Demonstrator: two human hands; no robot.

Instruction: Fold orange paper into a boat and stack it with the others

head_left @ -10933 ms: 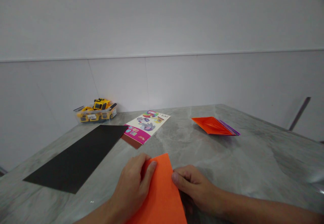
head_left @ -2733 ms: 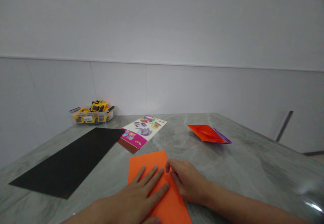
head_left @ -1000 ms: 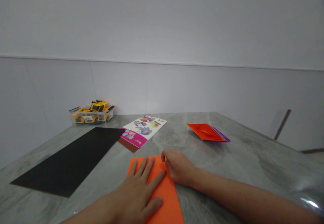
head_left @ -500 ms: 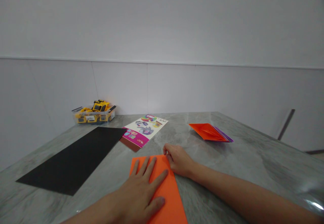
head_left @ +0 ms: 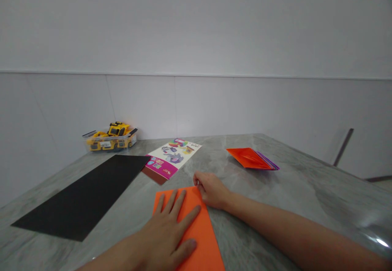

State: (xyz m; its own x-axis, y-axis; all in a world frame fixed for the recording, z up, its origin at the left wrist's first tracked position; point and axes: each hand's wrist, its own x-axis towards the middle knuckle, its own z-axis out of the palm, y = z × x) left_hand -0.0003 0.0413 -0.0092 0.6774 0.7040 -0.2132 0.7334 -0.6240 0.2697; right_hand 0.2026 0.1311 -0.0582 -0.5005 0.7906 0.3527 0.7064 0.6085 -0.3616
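A sheet of orange paper (head_left: pixel 206 238), apparently folded, lies on the grey marbled table in front of me. My left hand (head_left: pixel 167 232) rests flat on it, fingers spread and holding nothing. At the far right corner of the paper is my right hand (head_left: pixel 211 189), its fingers curled in and the thumb against the paper's edge. Whether the corner is pinched between those fingers is hidden from view.
A black sheet (head_left: pixel 88 195) lies to the left, touching a printed paper pack (head_left: pixel 171 156). Behind it stands a clear plastic tub (head_left: pixel 107 144) with yellow toy vehicles (head_left: pixel 118 130). Folded coloured papers, orange and purple (head_left: pixel 252 158), lie at the right. A white wall (head_left: pixel 196 107) bounds the table's back.
Everything has shifted slightly left in view, as the camera turned a little. Both hands keep nearly the same place on the orange paper.
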